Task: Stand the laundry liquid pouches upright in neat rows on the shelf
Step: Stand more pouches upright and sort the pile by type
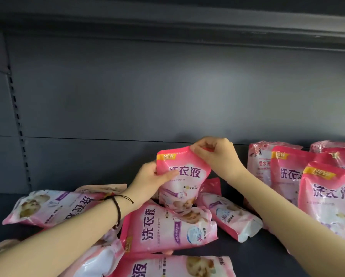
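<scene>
One pouch (184, 183) edge-held, left hand (150, 177), right hand (215, 154)

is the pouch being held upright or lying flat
Upright, slightly tilted: held pouch has its top edge up, pinched by the right hand; left hand grips its side.

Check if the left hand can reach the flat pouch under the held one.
Probably not yet: the left hand grips the held pouch, whose base seems to rest on the flat pouch. Nothing else blocks it.

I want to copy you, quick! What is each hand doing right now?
Left hand: grips the left edge of the middle pouch.
Right hand: pinches the same pouch's top right corner.
</scene>
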Tool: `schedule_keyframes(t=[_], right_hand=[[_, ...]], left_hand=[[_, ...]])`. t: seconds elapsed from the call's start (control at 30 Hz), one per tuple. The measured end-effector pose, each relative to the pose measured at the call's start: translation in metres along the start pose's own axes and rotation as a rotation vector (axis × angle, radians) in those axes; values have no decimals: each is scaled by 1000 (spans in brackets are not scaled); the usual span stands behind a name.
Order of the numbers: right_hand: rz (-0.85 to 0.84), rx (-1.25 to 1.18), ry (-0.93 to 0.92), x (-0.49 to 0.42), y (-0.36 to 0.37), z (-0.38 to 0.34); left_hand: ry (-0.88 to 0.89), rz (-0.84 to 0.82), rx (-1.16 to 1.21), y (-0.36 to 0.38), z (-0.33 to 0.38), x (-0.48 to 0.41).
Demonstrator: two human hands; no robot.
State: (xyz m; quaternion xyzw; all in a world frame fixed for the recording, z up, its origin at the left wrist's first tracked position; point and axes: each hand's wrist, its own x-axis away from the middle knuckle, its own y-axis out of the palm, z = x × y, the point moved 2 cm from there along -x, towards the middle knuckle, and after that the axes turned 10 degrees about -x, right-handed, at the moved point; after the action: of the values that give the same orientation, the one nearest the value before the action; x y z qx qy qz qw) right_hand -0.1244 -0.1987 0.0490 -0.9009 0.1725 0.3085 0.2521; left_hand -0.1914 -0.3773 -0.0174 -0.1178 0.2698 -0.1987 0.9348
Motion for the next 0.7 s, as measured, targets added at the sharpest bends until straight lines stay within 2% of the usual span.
schedule_keyframes(t=[0.1, 0.23, 0.3, 0.4, 0.6, 0.7], right_hand=[[62, -566, 264, 10, 8, 25], [-47, -746, 549, 39, 27, 61], [18, -885, 605, 42, 34, 65], [160, -894, 544, 31, 32, 57], [292, -813, 186, 16, 5, 4], [422, -778, 60, 24, -7, -20]], left_hand=[[-75, 72, 131, -1, -10, -9], [-229, 50, 329, -3, -26, -21], [-259, 65, 360, -3, -28, -26], [-224, 95, 358, -4, -18, -31], [20, 133, 421, -8, 50, -32], [107, 270, 410, 7, 84, -23]])
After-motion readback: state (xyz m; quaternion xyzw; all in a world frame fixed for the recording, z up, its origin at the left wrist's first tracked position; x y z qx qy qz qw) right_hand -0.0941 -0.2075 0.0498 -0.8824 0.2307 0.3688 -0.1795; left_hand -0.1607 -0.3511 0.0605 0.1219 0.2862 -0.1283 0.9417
